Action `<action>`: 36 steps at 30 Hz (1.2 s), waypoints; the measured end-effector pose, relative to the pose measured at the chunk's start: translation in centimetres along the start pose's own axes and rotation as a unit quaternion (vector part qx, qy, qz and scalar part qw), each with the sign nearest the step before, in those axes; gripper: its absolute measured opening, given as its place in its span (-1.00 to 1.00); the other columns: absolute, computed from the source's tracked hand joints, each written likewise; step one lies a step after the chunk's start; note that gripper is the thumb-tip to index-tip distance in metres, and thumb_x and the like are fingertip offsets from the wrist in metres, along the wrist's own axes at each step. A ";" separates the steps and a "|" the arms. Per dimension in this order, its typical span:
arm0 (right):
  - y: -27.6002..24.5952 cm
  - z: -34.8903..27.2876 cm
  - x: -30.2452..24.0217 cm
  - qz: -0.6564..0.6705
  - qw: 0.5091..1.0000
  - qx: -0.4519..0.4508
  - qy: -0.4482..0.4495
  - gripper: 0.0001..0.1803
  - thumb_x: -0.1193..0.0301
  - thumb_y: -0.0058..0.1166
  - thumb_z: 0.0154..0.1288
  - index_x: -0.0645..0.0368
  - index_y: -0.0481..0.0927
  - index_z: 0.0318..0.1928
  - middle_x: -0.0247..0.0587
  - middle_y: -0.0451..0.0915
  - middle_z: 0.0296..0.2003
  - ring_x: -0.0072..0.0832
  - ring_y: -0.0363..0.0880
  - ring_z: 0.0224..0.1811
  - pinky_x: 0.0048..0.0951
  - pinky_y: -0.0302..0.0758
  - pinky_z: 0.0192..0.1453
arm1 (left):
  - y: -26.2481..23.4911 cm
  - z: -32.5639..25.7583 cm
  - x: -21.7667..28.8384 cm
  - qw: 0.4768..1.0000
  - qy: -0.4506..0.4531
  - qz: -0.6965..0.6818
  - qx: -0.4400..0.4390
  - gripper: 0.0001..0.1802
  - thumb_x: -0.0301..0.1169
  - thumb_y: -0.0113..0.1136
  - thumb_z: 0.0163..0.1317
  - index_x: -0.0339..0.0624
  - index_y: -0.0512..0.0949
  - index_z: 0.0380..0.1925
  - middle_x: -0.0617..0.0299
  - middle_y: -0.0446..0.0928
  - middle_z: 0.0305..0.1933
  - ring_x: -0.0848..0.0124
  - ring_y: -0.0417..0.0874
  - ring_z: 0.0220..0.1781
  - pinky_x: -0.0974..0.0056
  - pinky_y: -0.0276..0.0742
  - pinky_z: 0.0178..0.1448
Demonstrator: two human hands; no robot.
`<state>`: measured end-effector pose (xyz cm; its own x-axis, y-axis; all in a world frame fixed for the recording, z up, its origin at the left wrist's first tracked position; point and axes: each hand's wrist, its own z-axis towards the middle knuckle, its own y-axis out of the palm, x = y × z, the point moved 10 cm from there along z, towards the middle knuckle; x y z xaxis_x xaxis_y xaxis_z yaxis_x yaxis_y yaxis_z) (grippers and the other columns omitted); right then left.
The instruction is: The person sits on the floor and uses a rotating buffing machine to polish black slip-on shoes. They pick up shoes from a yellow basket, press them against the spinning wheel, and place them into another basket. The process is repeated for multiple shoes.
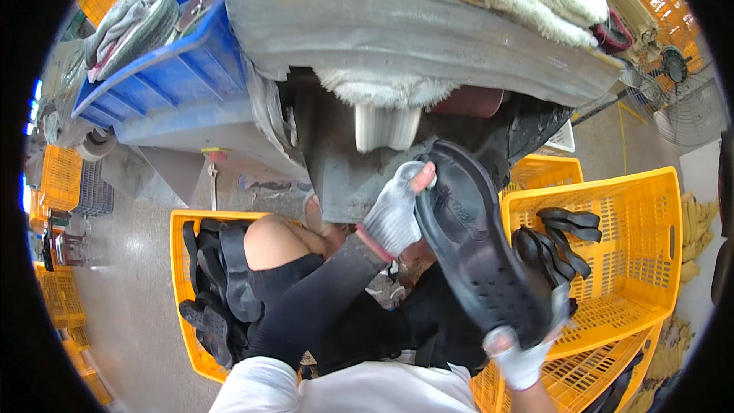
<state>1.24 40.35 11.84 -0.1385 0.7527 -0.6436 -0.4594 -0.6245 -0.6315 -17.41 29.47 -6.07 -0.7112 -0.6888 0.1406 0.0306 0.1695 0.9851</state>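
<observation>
A black shoe sole (466, 233) slants across the space before my lap, its hollow inner face turned up and small holes dotting its wide end. My left hand (401, 203), in a pale glove with bare fingertips, is closed on the narrow far end, thumb over the rim. At the wide near end, my right hand (524, 352), gloved the same way, grips the edge; motion blurs it a little. Just beyond the sole, under a grey hood (413, 23), sits a fluffy white wheel (382, 88) with a pale block-like part (386, 128) below it.
To my left, a yellow crate (180, 260) holds several black soles (218, 325). Another yellow crate (612, 291) on my right has several more inside. A blue bin (172, 80) with cloths stands at the upper left, a fan (677, 99) at the upper right.
</observation>
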 end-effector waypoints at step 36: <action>12.0 11.7 8.7 0.208 0.969 0.036 0.129 -0.63 0.56 0.13 0.27 0.31 0.61 0.10 -0.03 0.70 -0.14 -0.35 0.67 -0.16 -0.40 0.55 0.02 | -8.3 3.9 4.9 0.733 0.109 0.521 0.423 -0.46 0.02 0.06 0.46 -0.35 0.52 -0.05 -0.31 0.64 -0.06 -0.12 0.66 0.08 0.03 0.59 0.06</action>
<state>-15.74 41.85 3.70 -0.1059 0.3566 -0.9282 -0.4725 -0.8394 -0.2685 -23.92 27.46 -13.94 -0.4788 0.0442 0.8768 -0.0351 0.9970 -0.0695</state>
